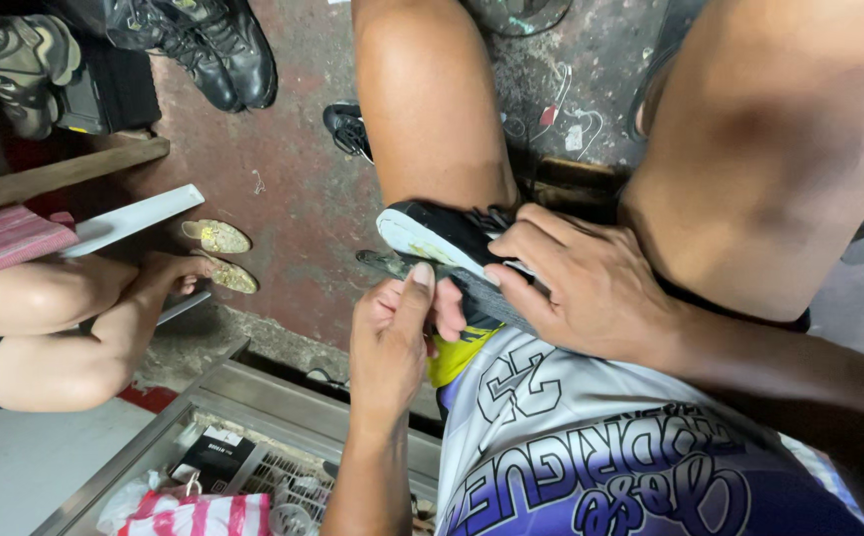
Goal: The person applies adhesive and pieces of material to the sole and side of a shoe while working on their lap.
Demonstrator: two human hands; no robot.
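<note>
Shoe: my black shoe [444, 236] with a white, yellow-stained sole lies sideways across my lap.
Left hand: my left hand [397, 333] pinches its grey insole [486, 295].
Right hand: my right hand [576, 283] clamps the upper.
Floor: worn red concrete floor [283, 169].

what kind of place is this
Probably a small shoe-repair stall. Both hands, left hand and right hand, work on a black shoe held between the knees; more worn shoes sit on the rough concrete floor.
</note>
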